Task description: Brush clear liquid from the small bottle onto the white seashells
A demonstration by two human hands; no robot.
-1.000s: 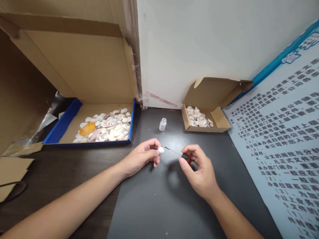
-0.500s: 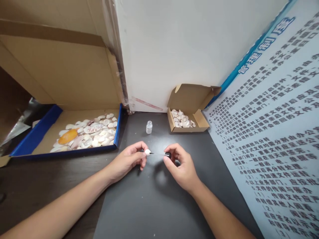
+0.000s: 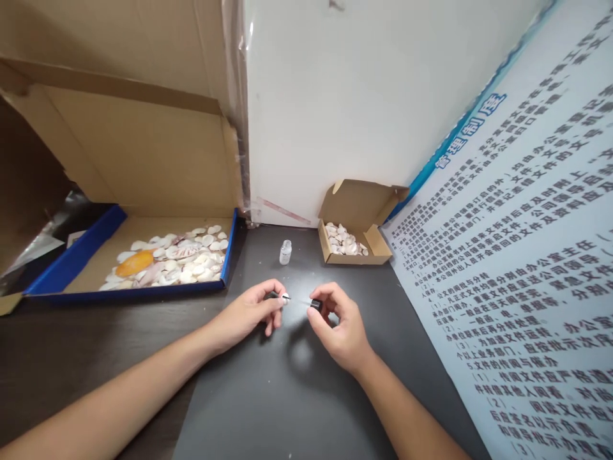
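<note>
One small, rounded white shell (image 3: 285, 299), being gripped between the thumb and forefinger of the left hand (image 3: 253, 311), is sitting at that hand's fingertips, on the side facing the right hand.

One slim, black-capped brush (image 3: 315, 306) with a clear stem and dark tip: the right hand (image 3: 340, 327) is grasping it by the cap, thumb and fingers closing around it. The stem is pointing toward the left hand, the tip lying across the white shell; whether it is touching, one cannot tell.

One small, clear glass bottle (image 3: 285, 253) with a pale label is standing upright just beyond the left hand's fingertips.

One small brown cardboard box (image 3: 354, 260), lid raised, is lying beyond the right hand, holding a heap of white and pinkish shells (image 3: 342, 239) at its left.

One large, shallow cardboard box with blue outer walls (image 3: 143, 293), lid raised, is lying to the left of the left hand, holding many pale shells (image 3: 196, 268) and one oval, glossy orange shell (image 3: 135, 262).

One dark grey, smooth mat (image 3: 268, 409) is extending beneath both hands.

One pale sheet printed with dark characters (image 3: 507, 287) is spreading to the right of the right hand.
</note>
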